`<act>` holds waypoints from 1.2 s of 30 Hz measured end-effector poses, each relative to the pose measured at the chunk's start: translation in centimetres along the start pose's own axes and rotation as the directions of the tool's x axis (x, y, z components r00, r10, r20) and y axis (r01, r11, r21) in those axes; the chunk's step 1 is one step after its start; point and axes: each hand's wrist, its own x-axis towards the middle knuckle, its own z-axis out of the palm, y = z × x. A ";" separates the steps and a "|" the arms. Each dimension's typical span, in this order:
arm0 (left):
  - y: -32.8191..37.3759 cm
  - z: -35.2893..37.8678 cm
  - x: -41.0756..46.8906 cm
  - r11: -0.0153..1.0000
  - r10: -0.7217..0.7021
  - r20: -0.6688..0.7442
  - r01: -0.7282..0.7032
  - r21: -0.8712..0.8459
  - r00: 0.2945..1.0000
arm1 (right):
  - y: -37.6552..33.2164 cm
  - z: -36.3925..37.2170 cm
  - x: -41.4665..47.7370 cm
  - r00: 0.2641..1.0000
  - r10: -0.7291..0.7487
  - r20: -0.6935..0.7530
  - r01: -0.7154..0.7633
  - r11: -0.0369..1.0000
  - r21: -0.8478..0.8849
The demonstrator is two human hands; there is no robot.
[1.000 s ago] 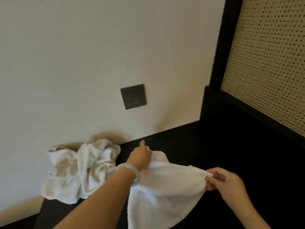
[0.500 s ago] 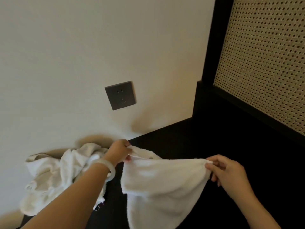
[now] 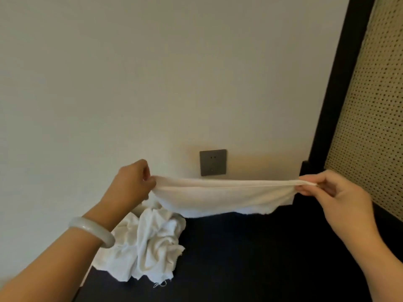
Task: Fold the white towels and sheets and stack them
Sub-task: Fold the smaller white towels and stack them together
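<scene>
A white towel hangs stretched in the air between my two hands, above the dark surface. My left hand pinches its left corner and wears a pale bangle on the wrist. My right hand pinches the right corner. The towel's lower edge sags and looks frayed. A crumpled heap of white cloth lies on the dark surface against the wall, below my left hand.
A cream wall fills the back, with a grey socket plate just behind the towel. A black frame with a woven cane panel rises at the right. The dark surface spreads out to the right of the heap.
Both hands have risen and moved apart, lifting the towel off the surface and pulling its top edge taut. The view has shifted so the heap sits lower centre.
</scene>
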 end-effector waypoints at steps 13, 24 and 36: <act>-1.4 -2.3 -3.0 0.954 -0.248 0.308 0.288 -0.089 0.918 | 2.0 1.4 1.5 0.902 0.194 0.385 -0.072 0.949 -0.308; 0.2 -4.3 0.2 0.678 -0.249 0.210 0.325 -0.659 0.945 | 0.8 0.9 5.2 0.962 0.134 0.236 -0.139 0.990 0.005; -4.3 5.3 -7.2 0.884 -0.236 0.352 0.351 -0.310 0.906 | 7.9 -1.0 -1.9 0.867 0.417 0.273 -0.402 0.909 -0.113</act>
